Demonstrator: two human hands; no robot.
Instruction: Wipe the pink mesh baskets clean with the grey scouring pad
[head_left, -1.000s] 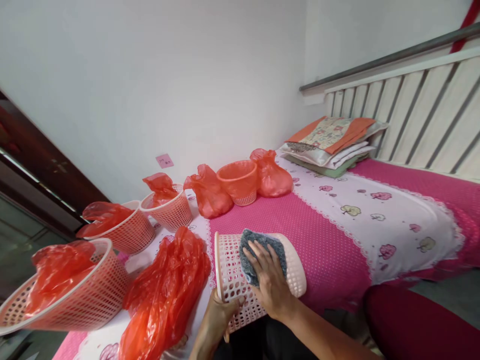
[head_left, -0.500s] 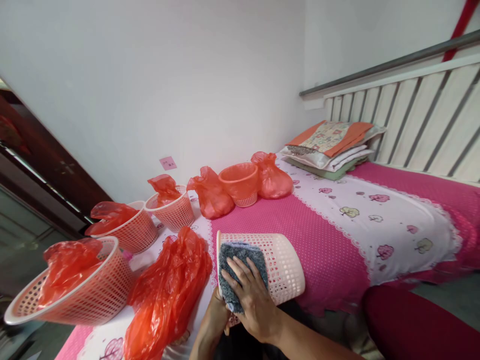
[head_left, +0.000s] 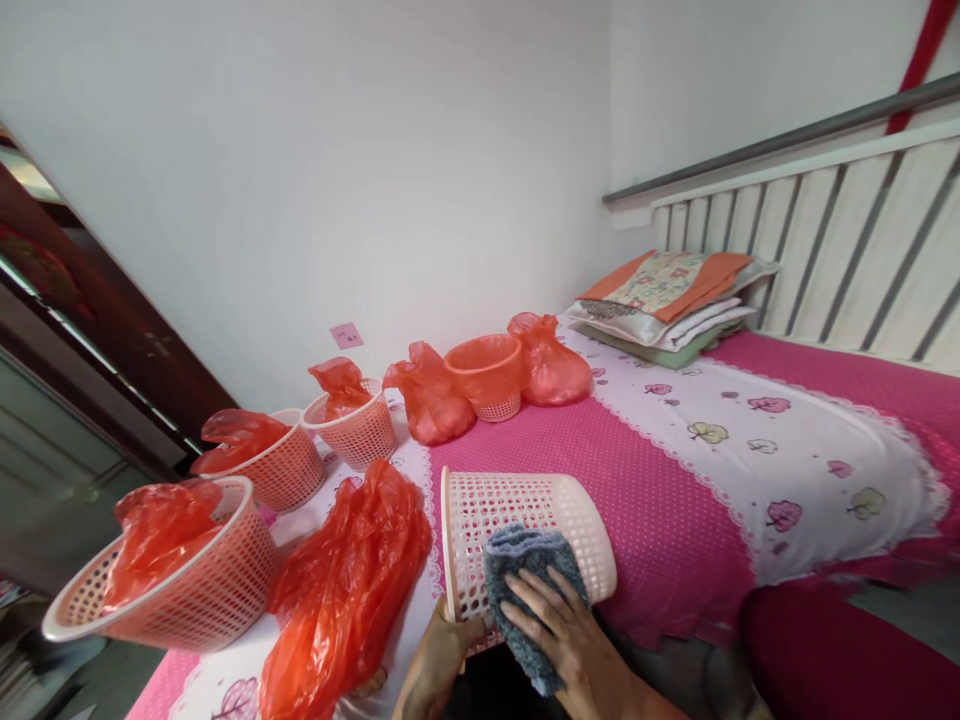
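Because the pale basket (head_left: 502,490) lies on its side at the near edge of the bed (head_left: 652,510), the left hand (head_left: 436,655) grips it by the rim, prob. so it does not roll; its fingertips I cannot see. The right hand (head_left: 574,645) is rather flat, fingers slightly apart, on top of a grey cloth (head_left: 517,565), holding it against the basket's wall. A loose red bag (head_left: 352,580) lies to the left, perhaps to leave elbow room; other baskets (head_left: 289,475) w/ red bags stand beyond it.
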